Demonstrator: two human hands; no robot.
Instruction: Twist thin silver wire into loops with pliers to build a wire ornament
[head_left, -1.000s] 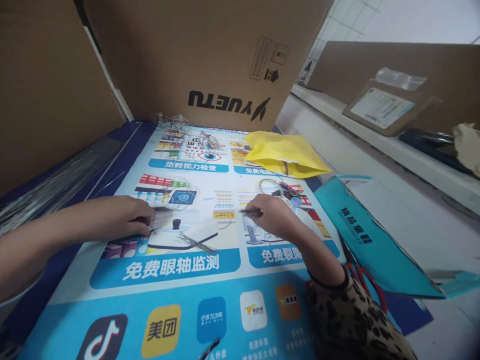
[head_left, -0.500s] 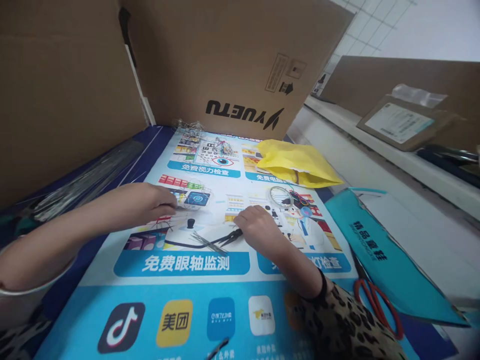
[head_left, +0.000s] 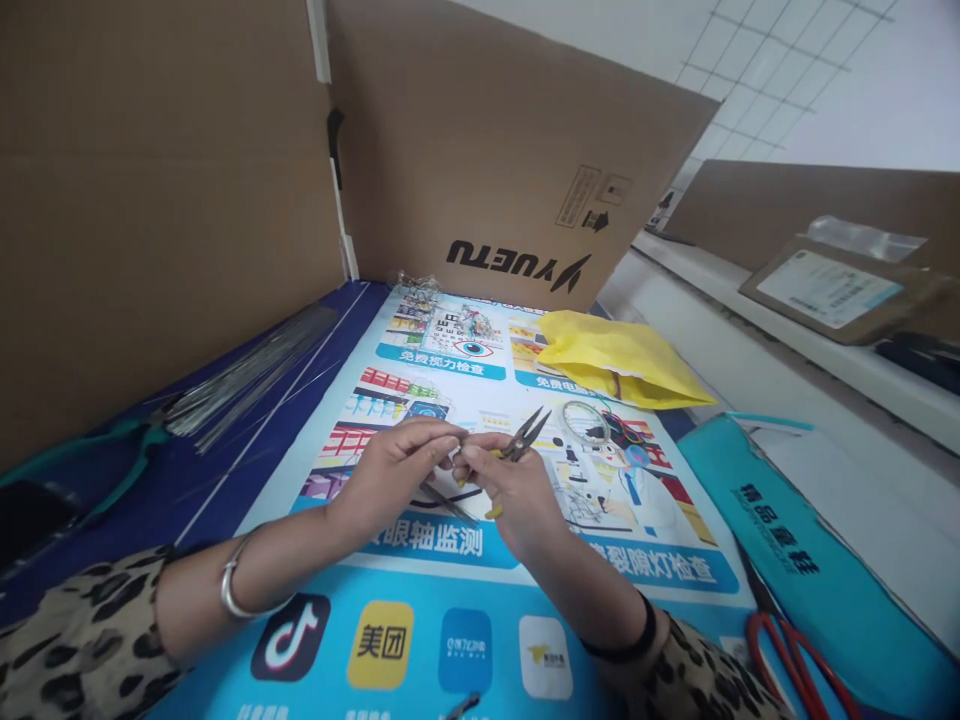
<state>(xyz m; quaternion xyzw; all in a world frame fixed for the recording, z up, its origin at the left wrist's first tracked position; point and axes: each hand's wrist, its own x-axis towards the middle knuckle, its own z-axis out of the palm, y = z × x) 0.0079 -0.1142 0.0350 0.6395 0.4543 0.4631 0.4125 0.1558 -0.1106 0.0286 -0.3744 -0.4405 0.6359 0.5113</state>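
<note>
My right hand (head_left: 521, 500) is closed around needle-nose pliers (head_left: 528, 436) with yellow handles. Their dark jaws stick up past the fingers, slightly parted, with nothing visible between them. My left hand (head_left: 397, 470) meets it at the fingertips, thumb and forefinger pinched together; whatever sits in that pinch is too small and hidden to make out. Below the hands, short thin wires (head_left: 450, 502) lie on the printed poster (head_left: 405, 575), partly covered by the fingers. To the right of the pliers is a coil of pale wire (head_left: 585, 424) beside coloured strands.
Cardboard panels (head_left: 480, 150) stand behind. At left lie long thin wires (head_left: 247, 375) and a teal-handled tool (head_left: 146, 440). A yellow bag (head_left: 622, 360), a teal bag (head_left: 810, 550) and red handles (head_left: 795, 660) are on the right. Tangled wire (head_left: 416, 288) sits at the back.
My hands were apart over the poster and have come together at its middle. The pliers now point upward from my right hand. The camera view has shifted.
</note>
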